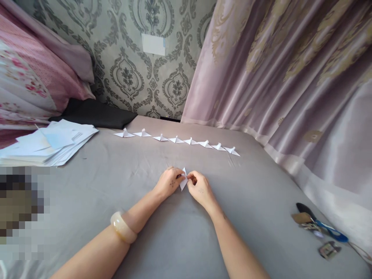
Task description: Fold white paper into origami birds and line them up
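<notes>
A small folded white paper [183, 184] with pointed ends stands out between my hands, just above or on the grey cloth surface. My left hand [170, 181] pinches it from the left, the thumb and fingers closed on its side. From the right, my right hand [201, 189] has thumb and forefinger pressed together at the paper's edge. Fingers cover part of the folds. Beyond my hands runs a row of several folded white paper figures [191, 141], each with flat pointed wings and a raised middle. A pale bangle [123, 228] circles my left forearm.
At the left lies a stack of white papers [66, 141], with a black folded cloth [95, 112] behind it. Keys [310, 226] and a blue-handled tool [331, 231] are at the right, near a small metallic item [329, 250]. A pink curtain [247, 69] borders the right side.
</notes>
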`<action>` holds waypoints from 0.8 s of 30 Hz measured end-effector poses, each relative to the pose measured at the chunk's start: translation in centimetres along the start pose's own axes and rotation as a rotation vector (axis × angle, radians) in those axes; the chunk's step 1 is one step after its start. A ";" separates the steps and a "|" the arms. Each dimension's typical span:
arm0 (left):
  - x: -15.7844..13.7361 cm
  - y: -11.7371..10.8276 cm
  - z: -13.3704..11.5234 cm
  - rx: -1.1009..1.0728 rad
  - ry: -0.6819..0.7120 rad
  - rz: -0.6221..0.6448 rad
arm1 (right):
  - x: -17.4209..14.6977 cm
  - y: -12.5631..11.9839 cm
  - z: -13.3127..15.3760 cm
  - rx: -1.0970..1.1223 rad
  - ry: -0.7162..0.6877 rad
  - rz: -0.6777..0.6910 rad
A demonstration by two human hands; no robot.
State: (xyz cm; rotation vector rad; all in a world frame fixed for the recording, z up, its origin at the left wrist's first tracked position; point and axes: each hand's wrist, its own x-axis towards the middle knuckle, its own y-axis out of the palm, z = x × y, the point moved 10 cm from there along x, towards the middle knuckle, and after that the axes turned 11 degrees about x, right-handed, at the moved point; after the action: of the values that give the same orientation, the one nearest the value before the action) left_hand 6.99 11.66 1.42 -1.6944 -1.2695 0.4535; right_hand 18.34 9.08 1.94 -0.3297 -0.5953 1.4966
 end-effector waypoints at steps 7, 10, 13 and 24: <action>-0.1 0.0 -0.5 0.020 0.048 -0.001 | 0.6 0.0 0.6 0.104 0.046 -0.045; -0.1 0.1 -0.7 0.022 0.083 0.005 | 0.9 0.0 0.2 0.111 0.118 -0.062; -0.2 0.2 -0.9 0.026 0.106 0.004 | 1.2 0.0 -0.3 0.122 0.173 -0.069; 0.0 -0.1 -0.8 -0.013 0.114 0.008 | 1.4 -0.3 -1.0 0.145 0.206 -0.031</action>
State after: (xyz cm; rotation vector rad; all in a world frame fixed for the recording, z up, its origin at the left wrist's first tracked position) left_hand 7.53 11.28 1.88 -1.7124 -1.1853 0.3489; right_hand 19.12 10.64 1.52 -0.3560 -0.3251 1.4461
